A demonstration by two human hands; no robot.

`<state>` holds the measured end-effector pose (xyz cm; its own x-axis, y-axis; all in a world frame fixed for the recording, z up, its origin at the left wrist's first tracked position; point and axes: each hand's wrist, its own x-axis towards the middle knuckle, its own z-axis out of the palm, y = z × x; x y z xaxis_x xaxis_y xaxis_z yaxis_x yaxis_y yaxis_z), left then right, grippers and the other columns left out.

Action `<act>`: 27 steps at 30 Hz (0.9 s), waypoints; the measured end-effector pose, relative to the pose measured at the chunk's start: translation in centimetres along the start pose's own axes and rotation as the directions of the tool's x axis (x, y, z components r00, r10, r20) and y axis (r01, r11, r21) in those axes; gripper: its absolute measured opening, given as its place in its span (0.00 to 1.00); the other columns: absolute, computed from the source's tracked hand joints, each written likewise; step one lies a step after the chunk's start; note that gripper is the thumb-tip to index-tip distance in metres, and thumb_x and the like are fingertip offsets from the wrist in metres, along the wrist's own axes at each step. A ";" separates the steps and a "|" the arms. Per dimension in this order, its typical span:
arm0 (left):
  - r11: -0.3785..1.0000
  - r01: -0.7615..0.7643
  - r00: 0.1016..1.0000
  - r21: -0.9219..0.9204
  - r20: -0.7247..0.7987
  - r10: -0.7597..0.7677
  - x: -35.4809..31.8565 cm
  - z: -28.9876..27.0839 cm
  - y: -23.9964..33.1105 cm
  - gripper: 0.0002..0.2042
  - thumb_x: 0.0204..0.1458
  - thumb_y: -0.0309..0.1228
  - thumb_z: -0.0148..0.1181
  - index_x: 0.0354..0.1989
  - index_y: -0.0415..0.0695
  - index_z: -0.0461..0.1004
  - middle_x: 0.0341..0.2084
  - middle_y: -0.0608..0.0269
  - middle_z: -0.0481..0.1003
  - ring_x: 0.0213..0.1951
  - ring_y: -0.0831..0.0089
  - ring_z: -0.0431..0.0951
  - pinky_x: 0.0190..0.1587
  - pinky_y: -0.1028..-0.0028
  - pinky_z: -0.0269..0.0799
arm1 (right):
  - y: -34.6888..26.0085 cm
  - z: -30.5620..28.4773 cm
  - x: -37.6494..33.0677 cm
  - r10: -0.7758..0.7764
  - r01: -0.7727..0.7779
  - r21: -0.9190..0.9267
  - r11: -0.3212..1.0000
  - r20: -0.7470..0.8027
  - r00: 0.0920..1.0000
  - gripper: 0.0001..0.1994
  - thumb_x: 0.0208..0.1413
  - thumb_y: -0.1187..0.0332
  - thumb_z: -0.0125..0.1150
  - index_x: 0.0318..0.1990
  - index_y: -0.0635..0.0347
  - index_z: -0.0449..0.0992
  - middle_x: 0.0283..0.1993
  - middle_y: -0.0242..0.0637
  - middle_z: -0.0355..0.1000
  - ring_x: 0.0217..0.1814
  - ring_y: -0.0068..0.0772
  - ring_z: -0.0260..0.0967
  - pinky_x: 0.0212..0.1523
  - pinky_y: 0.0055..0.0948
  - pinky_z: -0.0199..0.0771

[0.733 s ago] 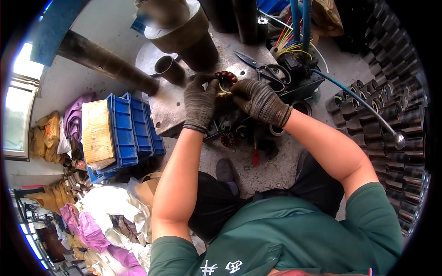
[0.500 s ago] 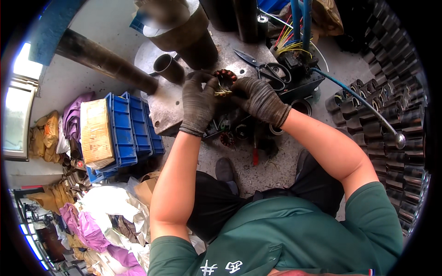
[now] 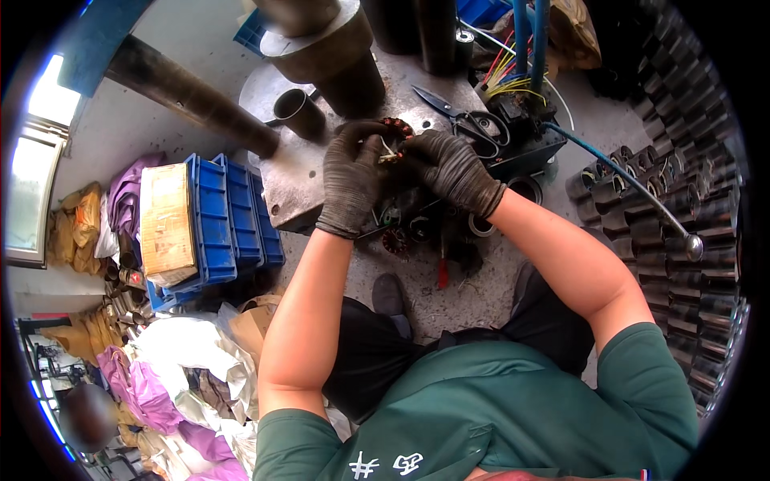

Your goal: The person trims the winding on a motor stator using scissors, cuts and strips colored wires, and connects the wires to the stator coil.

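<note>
A small motor stator (image 3: 398,126) with reddish copper windings and pale lead wires (image 3: 388,152) is between my gloved hands, over the near edge of the metal bench plate. My left hand (image 3: 351,176), in a dark knit glove, grips its left side with the fingers curled. On the other side my right hand (image 3: 455,170), gloved alike, closes on it near the wires, fingertips partly hidden. Black-handled scissors (image 3: 481,132) lie just beyond my right hand. Below the bench edge, another wound stator (image 3: 395,242) and a red-handled tool (image 3: 443,272) show.
A short metal cup (image 3: 300,114) and a thick stepped metal cylinder (image 3: 353,84) stand on the plate. Blue hoses (image 3: 529,48) and coloured wires (image 3: 505,76) are at the back right. Stacked blue crates (image 3: 212,216) stand left; rows of metal cylinders (image 3: 674,200) line the right.
The stator has turned slightly between my hands, and my hands stay closed around it. The whole view has shifted a little. A blurred person's head has appeared at the lower left.
</note>
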<state>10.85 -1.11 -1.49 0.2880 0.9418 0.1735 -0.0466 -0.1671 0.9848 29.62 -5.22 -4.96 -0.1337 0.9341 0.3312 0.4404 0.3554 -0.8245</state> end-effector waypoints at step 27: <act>0.497 -0.231 0.972 0.837 0.175 0.156 -0.5 0.5 -0.8 0.13 0.45 0.33 0.70 0.41 0.50 0.86 0.60 0.55 0.74 0.62 0.48 0.69 0.64 0.54 0.67 | -1.5 -0.6 1.2 0.472 -0.354 0.704 0.616 0.030 0.881 0.14 0.61 0.76 0.66 0.53 0.66 0.80 0.46 0.37 0.82 0.45 0.23 0.77 0.48 0.25 0.79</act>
<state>11.19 -1.60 -2.35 0.4404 0.8383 0.3214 0.7109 -0.5442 0.4455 29.34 -4.69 -3.01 0.0640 0.9917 -0.1114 -0.3066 -0.0867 -0.9479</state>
